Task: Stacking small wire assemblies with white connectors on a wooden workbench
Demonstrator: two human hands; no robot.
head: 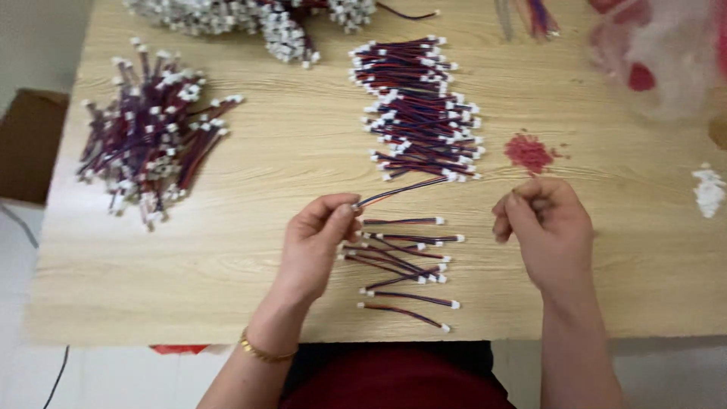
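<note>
A short red-and-blue wire lead (pixel 401 189) is being pinched at its near end between thumb and fingertips of the left hand (pixel 318 242), its far white-plugged end lying against the neat stack of leads (pixel 420 106) beyond the hands, while a few loose leads (pixel 405 265) are being left spread on the wooden table (pixel 303 151) between the two hands. The right hand (pixel 545 227) is being held curled, fingertips pressed together on something too small to tell, just near a little heap of red bits (pixel 528 151). A tangled bundle of leads (pixel 151 136) is lying well beyond the left hand, and a blurred clear bag with red patches (pixel 659 53) is sitting far beyond the right.
</note>
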